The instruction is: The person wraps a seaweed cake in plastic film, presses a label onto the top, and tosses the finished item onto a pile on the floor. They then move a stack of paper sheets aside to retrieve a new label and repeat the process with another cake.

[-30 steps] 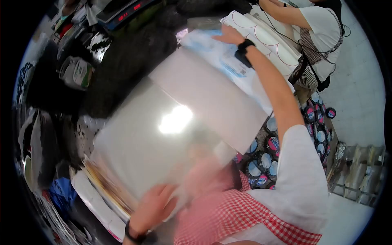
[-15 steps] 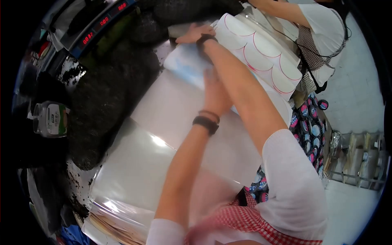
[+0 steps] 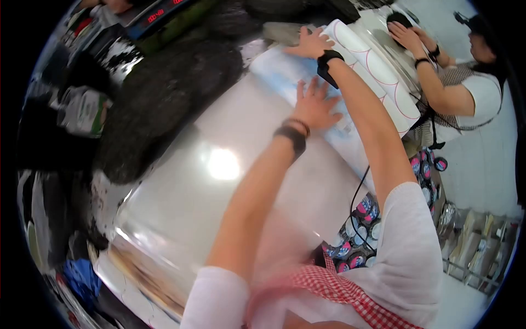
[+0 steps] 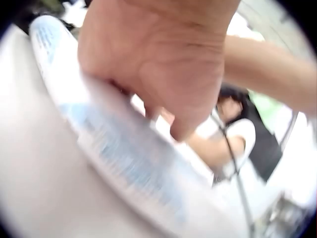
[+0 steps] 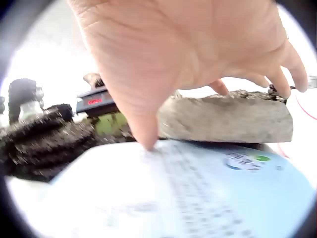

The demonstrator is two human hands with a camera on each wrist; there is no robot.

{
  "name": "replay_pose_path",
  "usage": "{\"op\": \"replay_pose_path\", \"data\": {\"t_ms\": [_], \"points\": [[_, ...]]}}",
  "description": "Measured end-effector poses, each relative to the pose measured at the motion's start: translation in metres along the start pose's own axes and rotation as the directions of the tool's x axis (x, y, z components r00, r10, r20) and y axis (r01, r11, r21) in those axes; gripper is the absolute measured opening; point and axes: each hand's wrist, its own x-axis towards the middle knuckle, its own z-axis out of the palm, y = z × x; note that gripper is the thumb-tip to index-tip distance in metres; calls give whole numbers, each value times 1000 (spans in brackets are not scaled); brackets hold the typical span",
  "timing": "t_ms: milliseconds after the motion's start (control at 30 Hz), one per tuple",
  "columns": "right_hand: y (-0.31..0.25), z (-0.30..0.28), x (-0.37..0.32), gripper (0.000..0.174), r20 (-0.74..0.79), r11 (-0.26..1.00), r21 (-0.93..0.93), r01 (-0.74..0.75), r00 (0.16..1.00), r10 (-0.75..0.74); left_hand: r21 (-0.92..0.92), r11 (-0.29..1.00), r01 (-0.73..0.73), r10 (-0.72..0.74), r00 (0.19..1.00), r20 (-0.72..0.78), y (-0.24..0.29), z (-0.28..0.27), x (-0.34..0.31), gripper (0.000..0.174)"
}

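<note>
A blue and white printed plastic package (image 3: pixel 282 66) lies across the far side of a large pale, glossy plastic sheet (image 3: pixel 181 170). My left hand (image 3: pixel 318 104) is over the package with its fingers spread. In the left wrist view its fingers point down at the printed film, and the fingertips are partly hidden. My right hand (image 3: pixel 312 44) is at the package's far end, fingers spread. In the right wrist view the right thumb (image 5: pixel 144 134) touches the package's top, while the other fingers reach over a grey block (image 5: pixel 228 119).
Rough dark stacks (image 3: pixel 170 109) line the left side, with a clear plastic jar (image 3: pixel 85 112) beyond. White paper with red curves (image 3: pixel 367 60) lies behind the package. Round pink-and-blue-labelled packs (image 3: pixel 361 236) are at right. Another person (image 3: pixel 466 93) works at the upper right.
My left hand has moved from the sheet's near left edge up to the package, and its fingers have spread. The right hand stays around the package's far end.
</note>
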Motion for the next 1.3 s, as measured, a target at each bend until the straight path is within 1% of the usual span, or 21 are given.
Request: {"op": "replay_pose_path", "data": {"t_ms": [100, 133, 200, 267, 333, 367, 400, 467, 500, 533, 600, 633, 667, 700, 767, 800, 833, 933, 1067, 1233, 1300], "points": [[-20, -28, -52, 81, -147, 978, -84, 193, 968, -204, -343, 939, 28, 143, 875, 462, -2, -53, -19, 52], [-20, -35, -79, 73, -34, 924, -78, 375, 925, -379, -337, 941, 19, 160, 855, 494, 11, -73, -52, 51], [-23, -47, -150, 59, 194, 694, -77, 716, 694, -694, -368, 930, 15, 213, 793, 571, 61, -132, -142, 46], [-14, -46, -219, 52, 137, 325, 390, 861, 295, -946, -495, 865, 87, 240, 793, 560, 99, -151, -245, 41], [-27, -78, -301, 51, 421, 343, 491, 801, 127, -898, -612, 742, 275, 92, 861, 499, 139, -175, -342, 34], [-24, -69, -333, 51, 369, 254, 552, 794, 41, -929, -401, 779, 483, -60, 693, 719, 160, -212, -366, 30], [-18, -58, -363, 51, 310, 170, 608, 775, -35, -950, -283, 448, 848, -283, 435, 855, 184, -244, -391, 28], [-20, -80, -415, 49, -7, -67, 663, 746, -83, -997, -430, 295, 854, -462, 521, 718, 235, -269, -472, 32], [-29, -86, -418, 49, -24, -112, 726, 678, -137, -990, -367, 321, 873, -333, 466, 820, 262, -266, -547, 40], [-40, -92, -414, 49, -42, -149, 782, 606, -188, -981, -224, 229, 947, -285, 285, 915, 294, -295, -544, 47], [-79, -93, -390, 50, 343, 197, 608, 769, -30, -939, -122, 260, 958, -34, 136, 990, 308, -317, -563, 45], [-109, -91, -360, 51, 623, 484, 203, 851, 269, -735, -54, 318, 946, 0, 57, 998, 303, -318, -561, 42], [-113, -22, -305, 52, -29, 292, 201, 935, 303, -953, -14, 421, 907, -130, 76, 989, 284, -319, -546, 38], [-150, -22, -274, 53, -241, 350, 62, 935, 354, -904, 41, 512, 858, -258, 108, 960, 257, -320, -525, 35], [-215, -30, -233, 76, -472, 555, -199, 808, 417, -777, -84, 177, 981, -625, 178, 760, 218, -306, -482, 33], [-236, -26, -216, 89, -461, 633, -300, 714, 472, -751, -130, 442, 888, -763, 448, 465, 204, -276, -484, 36], [-248, -23, -203, 91, -472, 624, -300, 722, 456, -754, -65, 671, 738, -732, 674, 101, 183, -243, -486, 39], [-263, -1, -162, 79, -508, 559, -247, 792, 385, -771, 368, 698, 614, -663, 748, 9, 161, -211, -482, 46], [-250, 10, -125, 46, -537, 475, -199, 857, 310, -785, 213, 645, 734, -763, 637, 113, 165, -204, -484, 50], [-233, -25, -122, 44, -682, 495, -334, 802, 157, -715, 137, 611, 780, -787, 580, 211, 162, -223, -474, 52], [-218, -43, -138, 43, -725, 476, -374, 796, 69, -685, -160, 605, 780, -770, 624, 129, 144, -215, -482, 51]]}}
